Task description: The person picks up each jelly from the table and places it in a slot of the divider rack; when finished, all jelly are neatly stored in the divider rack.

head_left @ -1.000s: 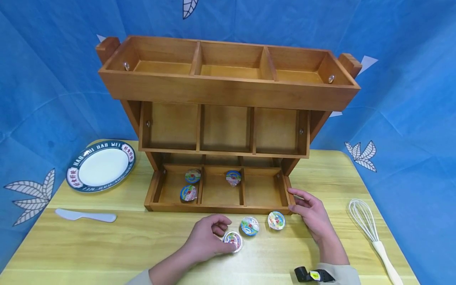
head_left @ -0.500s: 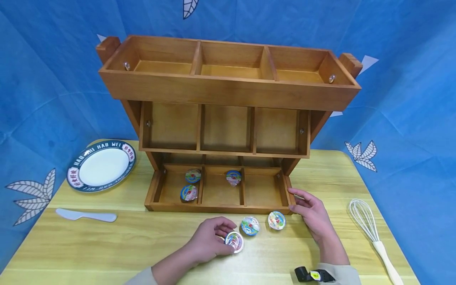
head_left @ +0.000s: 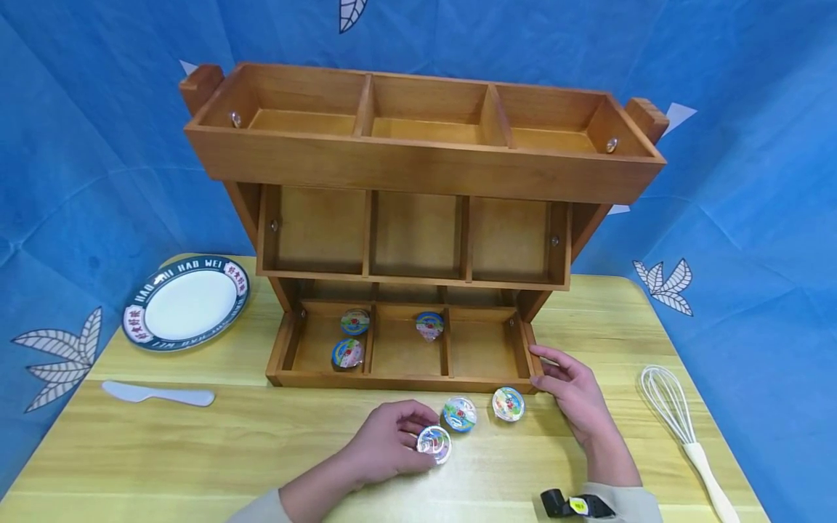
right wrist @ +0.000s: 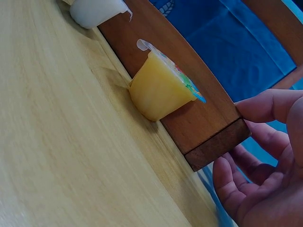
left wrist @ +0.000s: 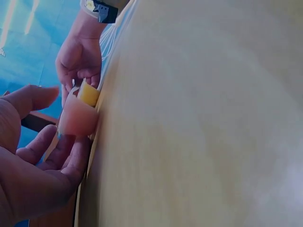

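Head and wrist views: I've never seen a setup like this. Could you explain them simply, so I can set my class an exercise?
There is no machine: a person works barehanded. The head view comes from a camera worn on the head, looking down; each wrist view from one on that wrist. On the table stands a three-tiered wooden rack, with a plate, a knife and a whisk to its sides. The left hand holds a small lidded cup; the right hand holds the rack's lower corner. Two more cups stand in front of the rack, and three sit in its bottom tier.
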